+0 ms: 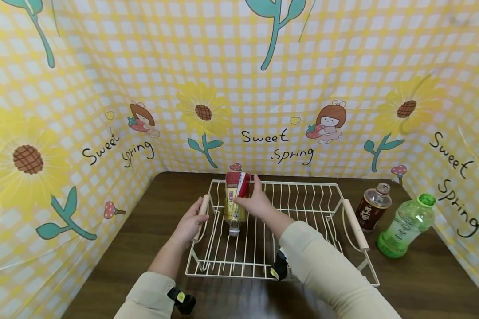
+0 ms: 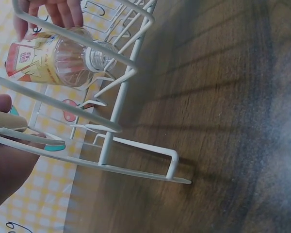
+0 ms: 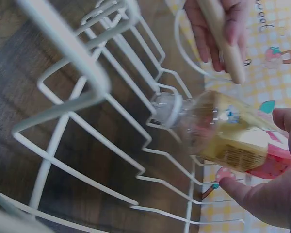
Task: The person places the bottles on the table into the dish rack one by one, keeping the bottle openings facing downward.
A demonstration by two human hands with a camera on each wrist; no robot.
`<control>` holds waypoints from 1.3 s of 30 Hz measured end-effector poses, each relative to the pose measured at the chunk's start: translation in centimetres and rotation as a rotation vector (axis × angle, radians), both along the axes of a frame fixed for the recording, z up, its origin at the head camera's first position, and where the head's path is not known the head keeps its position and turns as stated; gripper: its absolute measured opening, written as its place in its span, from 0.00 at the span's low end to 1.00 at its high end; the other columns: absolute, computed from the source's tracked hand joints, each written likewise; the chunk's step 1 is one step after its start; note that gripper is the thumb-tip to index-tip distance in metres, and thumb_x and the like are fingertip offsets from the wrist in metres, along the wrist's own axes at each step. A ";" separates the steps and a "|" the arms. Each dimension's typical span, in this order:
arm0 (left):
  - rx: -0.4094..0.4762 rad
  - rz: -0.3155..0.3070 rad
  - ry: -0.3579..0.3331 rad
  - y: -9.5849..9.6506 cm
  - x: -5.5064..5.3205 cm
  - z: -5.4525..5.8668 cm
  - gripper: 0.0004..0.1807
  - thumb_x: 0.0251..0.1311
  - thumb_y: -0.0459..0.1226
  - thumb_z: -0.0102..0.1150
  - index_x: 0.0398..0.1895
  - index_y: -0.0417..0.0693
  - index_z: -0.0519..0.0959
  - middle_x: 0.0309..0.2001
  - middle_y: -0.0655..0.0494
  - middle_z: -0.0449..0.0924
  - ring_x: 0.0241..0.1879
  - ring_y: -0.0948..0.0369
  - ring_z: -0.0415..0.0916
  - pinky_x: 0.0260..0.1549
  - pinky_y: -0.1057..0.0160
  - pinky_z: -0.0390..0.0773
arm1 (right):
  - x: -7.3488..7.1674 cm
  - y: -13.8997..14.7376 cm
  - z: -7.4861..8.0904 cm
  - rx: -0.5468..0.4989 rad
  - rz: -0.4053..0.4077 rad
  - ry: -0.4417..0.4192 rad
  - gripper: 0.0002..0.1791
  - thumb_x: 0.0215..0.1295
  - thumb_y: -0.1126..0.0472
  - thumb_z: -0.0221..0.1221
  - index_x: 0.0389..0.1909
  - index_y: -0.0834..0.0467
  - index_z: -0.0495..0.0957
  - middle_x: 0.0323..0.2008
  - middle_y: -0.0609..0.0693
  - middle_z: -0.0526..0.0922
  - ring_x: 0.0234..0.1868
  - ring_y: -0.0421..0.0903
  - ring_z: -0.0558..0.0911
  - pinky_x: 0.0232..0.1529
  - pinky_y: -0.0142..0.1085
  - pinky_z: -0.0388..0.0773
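Note:
An upside-down clear plastic bottle (image 1: pixel 235 199) with a yellow and red label stands neck down, tilted, among the wires at the left part of a white wire dish rack (image 1: pixel 259 265). My right hand (image 1: pixel 255 201) holds it from the right side, thumb on the label. In the right wrist view the bottle (image 3: pixel 233 136) lies between thumb and fingers, its neck close to the wires. My left hand (image 1: pixel 191 223) grips the rack's left wooden handle (image 1: pixel 204 212). In the left wrist view the bottle's open neck (image 2: pixel 99 58) shows beside the wires.
Right of the rack, a bottle with a dark brown label (image 1: pixel 373 208) and a green bottle (image 1: pixel 407 226) stand on the dark wooden table (image 1: pixel 123 261). The rack's right wooden handle (image 1: pixel 355 225) is near them. A yellow checked cloth (image 1: pixel 231 66) hangs behind and at both sides.

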State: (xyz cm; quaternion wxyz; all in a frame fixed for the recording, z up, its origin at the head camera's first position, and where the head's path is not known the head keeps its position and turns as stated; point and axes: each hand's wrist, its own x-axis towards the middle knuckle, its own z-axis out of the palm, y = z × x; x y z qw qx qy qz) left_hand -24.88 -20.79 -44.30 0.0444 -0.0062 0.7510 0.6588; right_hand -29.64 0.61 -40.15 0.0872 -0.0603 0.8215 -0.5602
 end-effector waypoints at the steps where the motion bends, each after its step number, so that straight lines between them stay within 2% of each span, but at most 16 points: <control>1: -0.007 0.001 0.002 0.0 0.0 0.0 0.41 0.63 0.25 0.44 0.77 0.36 0.39 0.79 0.40 0.32 0.77 0.43 0.35 0.75 0.47 0.42 | 0.0 0.2 0.3 -0.003 -0.008 -0.001 0.58 0.61 0.52 0.65 0.79 0.50 0.33 0.74 0.66 0.57 0.70 0.63 0.65 0.67 0.54 0.67; 5: -0.038 0.010 0.001 -0.1 0.0 -0.2 0.41 0.64 0.26 0.44 0.78 0.38 0.39 0.78 0.39 0.34 0.77 0.42 0.35 0.75 0.47 0.40 | 0.0 1.2 1.7 -0.015 -0.026 0.008 0.55 0.62 0.51 0.63 0.79 0.50 0.34 0.76 0.66 0.52 0.73 0.64 0.60 0.69 0.55 0.63; 8: -0.044 0.012 0.001 -0.1 -0.1 -0.2 0.40 0.64 0.26 0.43 0.78 0.38 0.40 0.78 0.38 0.34 0.77 0.42 0.35 0.75 0.46 0.40 | -0.1 2.4 2.7 -0.034 -0.023 0.026 0.54 0.64 0.51 0.62 0.79 0.50 0.35 0.75 0.68 0.52 0.72 0.65 0.61 0.67 0.56 0.66; 11: -0.040 0.005 0.000 0.0 0.0 -0.2 0.40 0.64 0.26 0.43 0.78 0.37 0.39 0.78 0.37 0.34 0.77 0.42 0.35 0.75 0.46 0.41 | -0.2 4.2 3.6 -0.047 -0.008 0.051 0.53 0.64 0.51 0.62 0.79 0.48 0.36 0.75 0.66 0.53 0.72 0.64 0.62 0.66 0.55 0.68; 19: -0.023 -0.003 -0.005 0.0 -0.2 -0.2 0.41 0.64 0.26 0.43 0.78 0.37 0.39 0.79 0.39 0.33 0.77 0.42 0.35 0.75 0.47 0.42 | 0.2 9.5 6.1 -0.052 -0.021 0.101 0.51 0.66 0.49 0.60 0.78 0.44 0.35 0.76 0.61 0.52 0.75 0.60 0.58 0.70 0.56 0.63; 23: -0.032 0.001 -0.004 0.0 -0.1 -0.2 0.40 0.64 0.26 0.43 0.77 0.37 0.38 0.78 0.38 0.33 0.77 0.42 0.35 0.75 0.46 0.41 | 0.4 11.6 6.5 -0.051 -0.034 0.137 0.50 0.67 0.50 0.59 0.78 0.46 0.36 0.76 0.60 0.51 0.76 0.59 0.57 0.71 0.55 0.61; 29: -0.019 -0.012 -0.014 0.0 -0.1 -0.2 0.40 0.65 0.25 0.42 0.77 0.36 0.37 0.78 0.39 0.32 0.77 0.42 0.35 0.75 0.47 0.42 | 1.2 14.5 6.9 -0.059 -0.063 0.224 0.50 0.67 0.53 0.60 0.79 0.49 0.36 0.76 0.63 0.50 0.76 0.60 0.55 0.75 0.52 0.55; 39: -0.040 -0.005 -0.009 0.0 0.0 0.0 0.41 0.64 0.26 0.44 0.77 0.36 0.38 0.78 0.39 0.33 0.78 0.43 0.34 0.75 0.47 0.41 | 3.1 18.3 7.7 -0.019 -0.108 0.324 0.52 0.67 0.54 0.60 0.79 0.49 0.32 0.77 0.64 0.47 0.76 0.63 0.53 0.73 0.59 0.54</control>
